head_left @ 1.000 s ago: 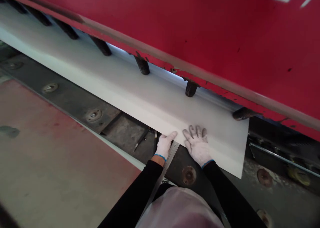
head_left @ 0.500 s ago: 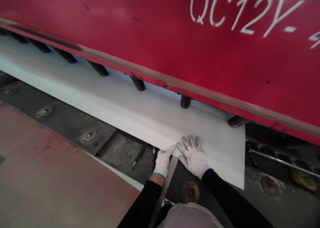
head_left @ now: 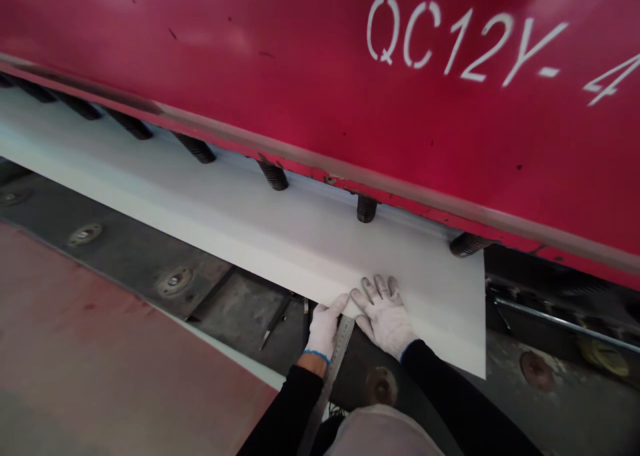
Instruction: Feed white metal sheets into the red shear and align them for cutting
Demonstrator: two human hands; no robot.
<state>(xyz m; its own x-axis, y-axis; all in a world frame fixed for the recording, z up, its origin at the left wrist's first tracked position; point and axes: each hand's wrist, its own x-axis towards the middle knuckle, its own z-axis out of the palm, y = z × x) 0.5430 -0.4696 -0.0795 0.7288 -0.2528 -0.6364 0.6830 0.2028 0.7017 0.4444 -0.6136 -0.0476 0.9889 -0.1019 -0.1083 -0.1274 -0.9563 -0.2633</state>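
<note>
A long white metal sheet (head_left: 240,223) lies across the machine bed, its far side running under the red housing. My left hand (head_left: 324,326), in a white glove with a blue cuff, grips the sheet's near edge, thumb on top and the other fingers hidden. To its right, my gloved right hand (head_left: 387,316) rests flat on the sheet with fingers spread. Between the two hands a steel ruler (head_left: 342,339) meets the sheet's near edge and runs back towards my body. Whether its far end goes under the sheet I cannot tell.
A red shearing machine (head_left: 300,76) marked "QC12Y-4" spans the far side. Several dark ribbed hold-down posts (head_left: 367,208) come down over the sheet. Round fittings (head_left: 175,281) are set in the dark bed. A reddish plate (head_left: 100,349) lies front left, and a thin dark tool (head_left: 273,326) sits on the bed.
The view has shifted slightly, so the machine's lettering appears lower and further left. Both hands keep their places on the sheet, and the ruler stays between them.
</note>
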